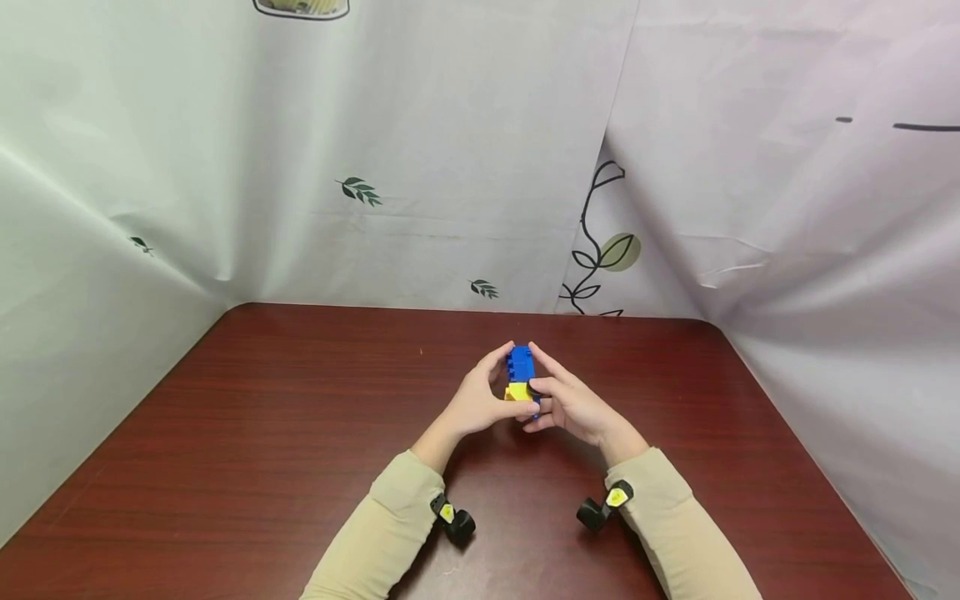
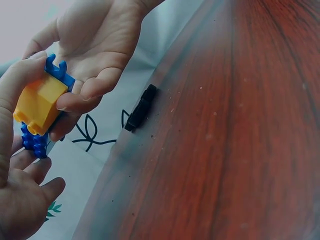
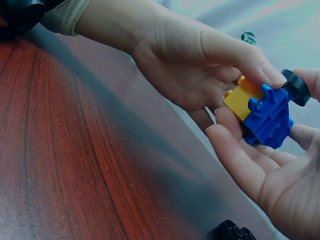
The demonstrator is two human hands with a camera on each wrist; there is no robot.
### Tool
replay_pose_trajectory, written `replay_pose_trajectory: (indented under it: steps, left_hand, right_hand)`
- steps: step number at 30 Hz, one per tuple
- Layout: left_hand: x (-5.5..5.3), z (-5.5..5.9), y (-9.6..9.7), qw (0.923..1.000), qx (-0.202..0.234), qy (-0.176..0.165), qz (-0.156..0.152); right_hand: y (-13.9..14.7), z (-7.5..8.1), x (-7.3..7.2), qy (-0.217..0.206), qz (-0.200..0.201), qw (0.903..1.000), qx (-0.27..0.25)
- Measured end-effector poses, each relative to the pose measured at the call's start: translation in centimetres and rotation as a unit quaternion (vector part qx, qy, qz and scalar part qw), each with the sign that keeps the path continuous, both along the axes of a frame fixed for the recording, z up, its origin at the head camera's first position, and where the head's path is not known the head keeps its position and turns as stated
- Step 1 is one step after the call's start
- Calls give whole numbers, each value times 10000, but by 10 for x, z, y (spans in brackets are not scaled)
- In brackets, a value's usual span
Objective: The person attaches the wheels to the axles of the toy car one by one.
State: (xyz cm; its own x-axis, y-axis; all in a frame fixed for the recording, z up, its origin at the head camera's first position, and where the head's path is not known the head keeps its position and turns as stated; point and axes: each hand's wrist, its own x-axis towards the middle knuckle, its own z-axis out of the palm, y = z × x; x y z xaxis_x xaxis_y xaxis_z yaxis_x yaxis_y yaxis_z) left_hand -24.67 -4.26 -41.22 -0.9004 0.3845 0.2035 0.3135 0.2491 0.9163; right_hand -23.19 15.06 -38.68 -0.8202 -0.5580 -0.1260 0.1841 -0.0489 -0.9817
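Both hands hold a small building-block model between them, raised in front of the body. It joins a yellow block (image 1: 517, 392) to blue studded bricks (image 1: 521, 363), and a blue plate with hook-shaped clips (image 3: 272, 117) shows in the right wrist view. A black wheel (image 3: 296, 87) sits at one side of the blue plate. My left hand (image 1: 480, 398) grips the model, its thumb along the near yellow end and its index fingertip at the far blue end. From the other side, my right hand (image 1: 577, 407) grips it, thumb by the wheel, index finger reaching to the far end.
A dark red-brown table (image 1: 300, 400) lies beneath the hands. In the left wrist view, a small black piece (image 2: 141, 107) appears near the table's edge. White printed curtains (image 1: 450, 167) stand behind and beside the table. Each beige sleeve (image 1: 386, 517) carries a black wrist camera.
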Motion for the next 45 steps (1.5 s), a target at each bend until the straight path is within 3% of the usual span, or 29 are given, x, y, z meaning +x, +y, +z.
replay_pose_trajectory:
  steps: [4, 11, 15, 28, 38, 45]
  left_hand:
    - [3, 5, 1, 9999, -96, -7, -72]
    - [23, 31, -1, 9998, -156, 103, -77]
    - [25, 35, -2, 9998, -150, 66, -79]
    - [21, 31, -4, 10000, -49, 37, -69]
    - [21, 33, -4, 9999, -40, 92, -24]
    - [1, 3, -3, 9998, -83, 83, 149]
  right_hand:
    - [1, -2, 0, 20, -15, 10000, -22]
    - [1, -6, 0, 56, 11, 9999, -110]
    - [1, -7, 0, 114, -24, 9998, -164]
    - [-2, -7, 1, 135, -10, 9989, -455]
    - [-6, -5, 2, 239, -192, 9989, -355]
    - [-8, -7, 2, 243, -293, 9985, -380]
